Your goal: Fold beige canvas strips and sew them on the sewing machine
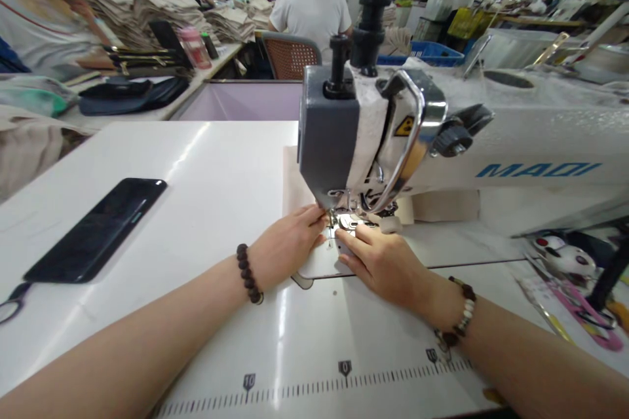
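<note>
I see my left hand (287,247) and right hand (381,265) half-closed at twelve o'clock, fingertips pressing beige canvas (296,177) flat to steady it beside the presser foot (344,221) of the sewing machine (535,170), grip unconfirmed.

white laminate sewing table (162,321), black printed ruler scale (304,387) along near edge. black glass-fronted smartphone (95,230) lying flat at left, black loop handle (12,311) just beside it. white industrial sewing machine (535,144) on right; pink-and-white printed packet (570,314) near it.
</note>
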{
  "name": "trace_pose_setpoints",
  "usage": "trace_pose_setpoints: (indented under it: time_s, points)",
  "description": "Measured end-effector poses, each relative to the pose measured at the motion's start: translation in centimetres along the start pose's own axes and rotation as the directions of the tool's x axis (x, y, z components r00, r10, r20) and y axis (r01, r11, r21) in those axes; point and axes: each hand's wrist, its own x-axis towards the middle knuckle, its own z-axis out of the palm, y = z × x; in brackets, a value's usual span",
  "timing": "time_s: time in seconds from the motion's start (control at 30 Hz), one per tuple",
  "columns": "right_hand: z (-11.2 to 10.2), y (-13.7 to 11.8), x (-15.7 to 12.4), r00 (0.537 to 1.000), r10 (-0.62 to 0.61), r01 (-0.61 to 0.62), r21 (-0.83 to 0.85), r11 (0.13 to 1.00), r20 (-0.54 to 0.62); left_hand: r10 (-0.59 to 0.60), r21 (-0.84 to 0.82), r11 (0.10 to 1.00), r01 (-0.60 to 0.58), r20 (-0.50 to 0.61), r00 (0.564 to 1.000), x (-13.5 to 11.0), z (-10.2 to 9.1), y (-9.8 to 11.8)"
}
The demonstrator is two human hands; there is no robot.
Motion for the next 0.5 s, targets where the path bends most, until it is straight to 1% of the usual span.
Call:
trace_pose_setpoints:
  time_s: [0.13,0.3,0.5]
  points:
    - [-0.03,-0.02,0.03,1.000,-0.003,0.003,0.003,1.000,-0.003,-0.003,-0.004,1.000,0.003,0.004,1.000,0.02,0.00,0.02]
    - [-0.02,-0.02,-0.08,1.000,0.007,-0.007,0.007,1.000,0.001,0.007,0.037,0.999,-0.008,0.020,1.000,0.11,-0.02,0.14]
    - [-0.04,-0.11,-0.03,1.000,0.013,-0.013,-0.005,1.000,0.005,-0.004,-0.011,1.000,0.004,0.010,1.000,0.09,0.43,-0.31]
